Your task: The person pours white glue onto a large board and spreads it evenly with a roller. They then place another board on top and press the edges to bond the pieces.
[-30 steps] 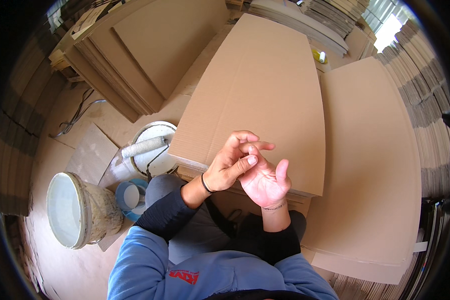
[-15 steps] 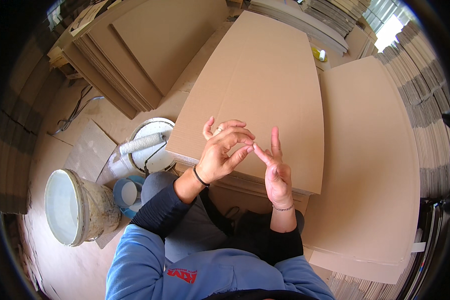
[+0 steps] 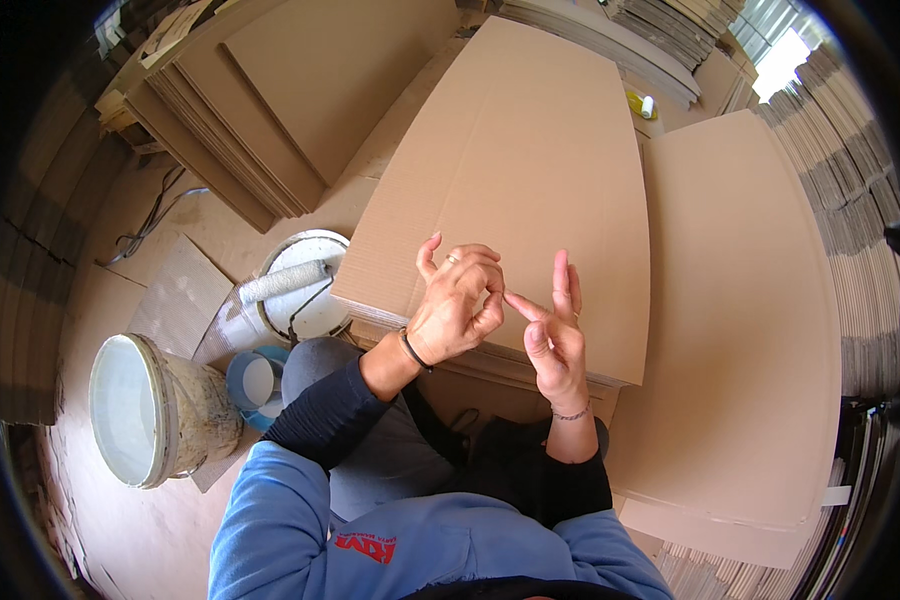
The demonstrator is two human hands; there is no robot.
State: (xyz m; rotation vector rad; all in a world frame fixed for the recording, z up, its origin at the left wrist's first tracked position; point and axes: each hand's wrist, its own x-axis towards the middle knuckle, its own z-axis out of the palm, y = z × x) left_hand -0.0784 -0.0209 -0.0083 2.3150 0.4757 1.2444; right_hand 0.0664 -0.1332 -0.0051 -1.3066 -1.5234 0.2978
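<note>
My left hand (image 3: 455,308) is closed in a pinch, thumb and index finger meeting at the tip of my right index finger. Its little finger sticks up, and a ring and a dark wristband show on it. Whether anything small lies in the pinch cannot be made out. My right hand (image 3: 558,350) is open, palm partly turned up, with the index finger pointing at the left hand and other fingers raised. Both are held above the near edge of a stack of large brown cardboard sheets (image 3: 530,150), apart from it.
To the left stand a white bucket (image 3: 200,420) and a paint roller (image 3: 285,282) on a round white lid (image 3: 315,315). A blue container (image 3: 248,385) sits beside them. More cardboard sheets (image 3: 730,330) lie on the right; upright boards (image 3: 320,90) stand at far left.
The left fingers have curled tighter at the right index fingertip. My right hand has shifted slightly right, and its raised fingers show more apart from the index finger.
</note>
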